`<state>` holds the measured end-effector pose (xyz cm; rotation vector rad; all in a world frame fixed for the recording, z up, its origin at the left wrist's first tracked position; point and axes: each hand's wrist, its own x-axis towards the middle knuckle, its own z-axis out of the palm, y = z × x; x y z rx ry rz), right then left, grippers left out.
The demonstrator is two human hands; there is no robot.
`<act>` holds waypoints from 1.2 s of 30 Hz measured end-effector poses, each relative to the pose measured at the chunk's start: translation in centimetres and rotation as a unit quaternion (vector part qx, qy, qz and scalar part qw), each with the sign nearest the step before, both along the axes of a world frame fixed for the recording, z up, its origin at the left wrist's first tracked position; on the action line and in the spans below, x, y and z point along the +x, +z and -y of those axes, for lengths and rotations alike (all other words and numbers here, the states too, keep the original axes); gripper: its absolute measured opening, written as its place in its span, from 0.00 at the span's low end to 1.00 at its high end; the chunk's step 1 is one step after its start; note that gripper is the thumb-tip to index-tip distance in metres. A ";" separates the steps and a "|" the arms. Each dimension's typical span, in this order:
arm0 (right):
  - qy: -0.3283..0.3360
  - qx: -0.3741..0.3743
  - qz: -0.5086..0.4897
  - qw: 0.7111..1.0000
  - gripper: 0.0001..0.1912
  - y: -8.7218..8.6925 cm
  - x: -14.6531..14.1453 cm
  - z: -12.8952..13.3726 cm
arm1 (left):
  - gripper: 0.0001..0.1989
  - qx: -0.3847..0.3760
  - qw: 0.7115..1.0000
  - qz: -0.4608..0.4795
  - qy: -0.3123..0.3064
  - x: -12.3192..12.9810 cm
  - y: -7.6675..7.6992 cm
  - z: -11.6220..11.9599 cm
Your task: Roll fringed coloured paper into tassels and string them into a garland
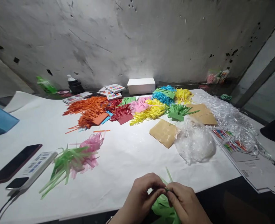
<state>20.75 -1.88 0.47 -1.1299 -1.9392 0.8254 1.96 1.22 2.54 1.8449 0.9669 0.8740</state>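
Observation:
Close to the table's front edge, my left hand (143,194) and my right hand (184,199) meet, thumbs and fingertips pinched together on a green paper tassel (162,207). Its fringe hangs down between my wrists, and one thin strip sticks up above the fingers. The exact spot being pinched is mostly covered by the fingertips. On the paper to the left lie a loose green tassel (69,160) and a pink tassel (92,147), overlapping each other. A crumpled clear plastic bag (194,141) lies beyond my right hand.
Fringed paper bundles lie across the back, among them orange (88,109), dark red (122,113) and yellow (151,110). A white box (141,86) stands behind them. A power bank (32,169) and a phone (15,163) lie left. White string (230,115) is heaped right, near brown envelopes (164,133).

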 end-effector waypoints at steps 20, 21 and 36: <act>0.029 0.206 0.041 0.977 0.05 -0.7 -1.5 -0.4 | 0.10 -0.285 0.950 0.129 0.021 -0.7 -0.5 0.0; 0.032 0.223 0.042 0.973 0.05 -0.8 -1.8 -0.6 | 0.11 -0.292 0.947 0.129 0.013 -0.9 -0.5 -0.1; -0.046 0.095 -0.019 0.994 0.11 -4.4 -4.2 0.3 | 0.11 -0.116 0.982 0.144 0.046 -2.3 -1.9 0.7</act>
